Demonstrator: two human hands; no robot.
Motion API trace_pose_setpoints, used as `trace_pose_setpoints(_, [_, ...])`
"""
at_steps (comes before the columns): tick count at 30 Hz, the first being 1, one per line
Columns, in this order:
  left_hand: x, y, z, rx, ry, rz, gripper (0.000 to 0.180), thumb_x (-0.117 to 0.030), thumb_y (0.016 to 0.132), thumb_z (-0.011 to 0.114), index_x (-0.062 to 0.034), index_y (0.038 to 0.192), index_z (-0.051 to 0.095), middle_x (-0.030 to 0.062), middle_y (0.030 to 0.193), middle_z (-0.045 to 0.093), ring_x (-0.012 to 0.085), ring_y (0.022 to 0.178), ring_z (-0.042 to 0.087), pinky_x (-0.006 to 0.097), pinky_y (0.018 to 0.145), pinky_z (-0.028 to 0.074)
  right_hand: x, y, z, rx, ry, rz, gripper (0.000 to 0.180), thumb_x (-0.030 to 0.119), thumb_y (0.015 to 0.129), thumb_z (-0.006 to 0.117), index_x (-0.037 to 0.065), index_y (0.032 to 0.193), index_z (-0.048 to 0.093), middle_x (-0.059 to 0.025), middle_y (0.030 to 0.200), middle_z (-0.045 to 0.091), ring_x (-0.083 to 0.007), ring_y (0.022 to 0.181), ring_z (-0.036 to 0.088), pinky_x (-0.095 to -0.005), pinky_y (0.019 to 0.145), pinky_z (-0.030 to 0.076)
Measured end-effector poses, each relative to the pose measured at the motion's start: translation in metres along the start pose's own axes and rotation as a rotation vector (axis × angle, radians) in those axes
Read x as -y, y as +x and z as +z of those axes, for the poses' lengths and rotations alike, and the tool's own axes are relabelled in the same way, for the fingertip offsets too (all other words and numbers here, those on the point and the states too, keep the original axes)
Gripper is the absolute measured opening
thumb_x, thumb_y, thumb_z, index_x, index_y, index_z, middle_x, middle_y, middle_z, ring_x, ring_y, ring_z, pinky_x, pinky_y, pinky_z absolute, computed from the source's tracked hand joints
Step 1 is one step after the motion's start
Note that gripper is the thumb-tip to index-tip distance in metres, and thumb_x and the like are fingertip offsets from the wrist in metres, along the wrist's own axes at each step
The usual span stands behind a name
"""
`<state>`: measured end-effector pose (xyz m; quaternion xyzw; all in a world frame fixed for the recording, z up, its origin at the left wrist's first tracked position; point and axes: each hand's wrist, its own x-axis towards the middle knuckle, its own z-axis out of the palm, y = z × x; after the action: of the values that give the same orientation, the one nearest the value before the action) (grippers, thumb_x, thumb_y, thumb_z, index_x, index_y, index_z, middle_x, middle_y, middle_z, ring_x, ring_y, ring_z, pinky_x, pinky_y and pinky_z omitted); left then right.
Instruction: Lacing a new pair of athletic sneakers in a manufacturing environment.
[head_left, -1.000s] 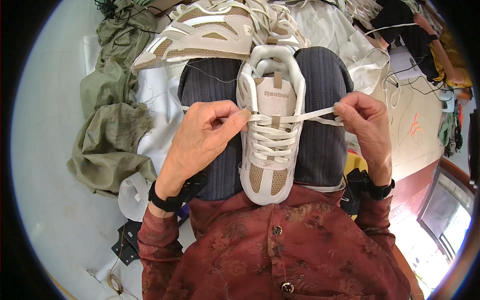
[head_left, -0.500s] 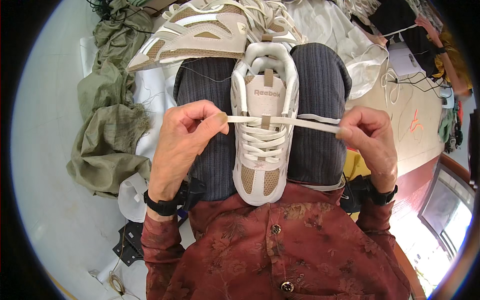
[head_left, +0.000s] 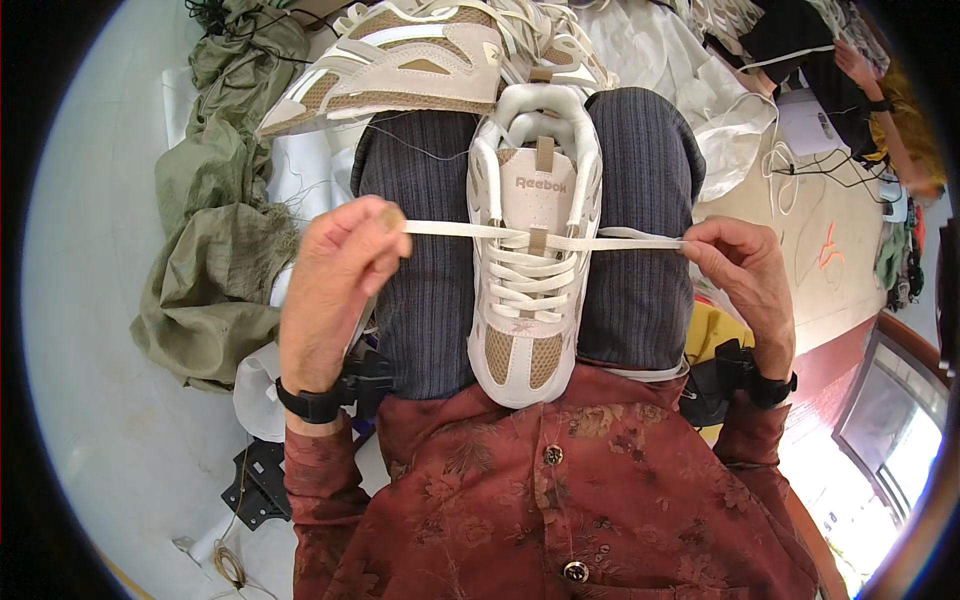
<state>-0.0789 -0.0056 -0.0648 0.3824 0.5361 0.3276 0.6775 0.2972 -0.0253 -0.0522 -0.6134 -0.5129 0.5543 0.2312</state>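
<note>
A cream and tan sneaker upper [head_left: 513,372] lies lengthwise between my thighs, toe toward me. Its white shoelace [head_left: 530,275] crosses back and forth over the tongue [head_left: 533,205]. Beneath the tan loop at mid-tongue, the two lace ends stretch out sideways. My left hand [head_left: 345,265] pinches one end, pulled out past the shoe's left side. On the right, my right hand [head_left: 740,262] grips the other end between thumb and forefinger. Both lengths look taut and nearly level.
Several similar shoe uppers [head_left: 410,65] are piled beyond my knees. Crumpled olive cloth [head_left: 215,240] lies to the left, a white plastic sheet [head_left: 670,90] at the far right. Another person's forearm [head_left: 895,140] shows at the upper right, beside a tabletop [head_left: 810,270].
My left hand has moved further left and a little away from me, drawing out more lace. The right-hand lace end has risen slightly. The sneaker upper has shifted a little.
</note>
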Motion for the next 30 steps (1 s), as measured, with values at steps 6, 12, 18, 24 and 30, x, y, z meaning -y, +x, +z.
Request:
trace_pose_setpoints(6, [-0.004,-0.013,-0.057,0.010,-0.580,0.109,0.027,-0.015,0.098,0.055,-0.0061,0.076,0.044,0.0030,0.086,0.050,0.0044,0.060,0.035,0.018,0.052,0.030,-0.035,-0.004,-0.026,-0.054,-0.097,-0.037,0.010,0.007,0.090,0.071,-0.003,0.092,0.071,0.0028,0.073,0.057,-0.0046,0.063,0.049,-0.0211,0.056,0.040])
trace_pose_setpoints(12, [-0.003,-0.045,-0.143,-0.036,-0.906,0.315,0.023,-0.011,0.103,0.047,-0.0020,0.083,0.041,0.0151,0.110,0.049,0.0096,0.070,0.044,0.021,0.057,0.040,-0.081,-0.001,-0.051,-0.277,-0.333,-0.018,0.011,0.008,0.089,0.070,-0.003,0.093,0.072,0.0020,0.068,0.056,-0.0068,0.058,0.049,-0.0230,0.052,0.038])
trace_pose_setpoints(18, [0.001,-0.083,-0.204,-0.077,-1.009,0.452,0.023,-0.009,0.104,0.044,0.0128,0.111,0.045,0.0190,0.114,0.048,0.0133,0.075,0.050,0.025,0.058,0.045,-0.146,0.002,-0.084,-0.421,0.216,0.271,0.018,0.013,0.092,0.066,0.001,0.105,0.071,-0.0008,0.072,0.063,-0.0112,0.061,0.059,-0.0242,0.055,0.047])
trace_pose_setpoints(24, [0.013,-0.123,-0.247,-0.198,-1.056,0.534,0.018,-0.006,0.103,0.045,0.0097,0.111,0.042,0.0166,0.103,0.049,0.0128,0.072,0.052,0.025,0.056,0.045,-0.194,0.003,-0.107,-0.587,0.909,0.247,0.031,0.008,0.093,0.060,-0.001,0.124,0.061,-0.0100,0.105,0.069,-0.0220,0.098,0.067,-0.0312,0.081,0.055])
trace_pose_setpoints(30, [0.021,-0.165,-0.277,-0.498,-1.001,0.582,0.021,-0.005,0.100,0.051,0.0100,0.111,0.040,0.0176,0.103,0.049,0.0160,0.076,0.057,0.024,0.055,0.047,-0.246,-0.002,-0.146,-0.658,1.339,0.089,0.037,0.003,0.095,0.055,-0.004,0.131,0.052,-0.0107,0.111,0.065,-0.0236,0.104,0.063,-0.0338,0.088,0.052])
